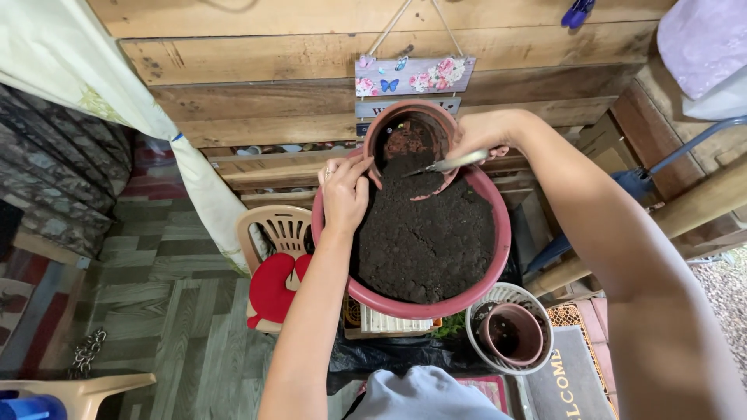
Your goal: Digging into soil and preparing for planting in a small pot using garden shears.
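A large reddish-pink basin full of dark soil sits in front of me. A smaller terracotta-coloured pot lies tilted at the basin's far edge, its mouth towards me and soil inside. My left hand grips the small pot's left rim. My right hand holds a metal spoon by its handle, its tip in the soil at the pot's mouth.
A wooden plank wall with a flowered hanging sign stands behind. A beige plastic chair with a red cushion is at left. A white basket holding a small brown pot and a doormat are at lower right.
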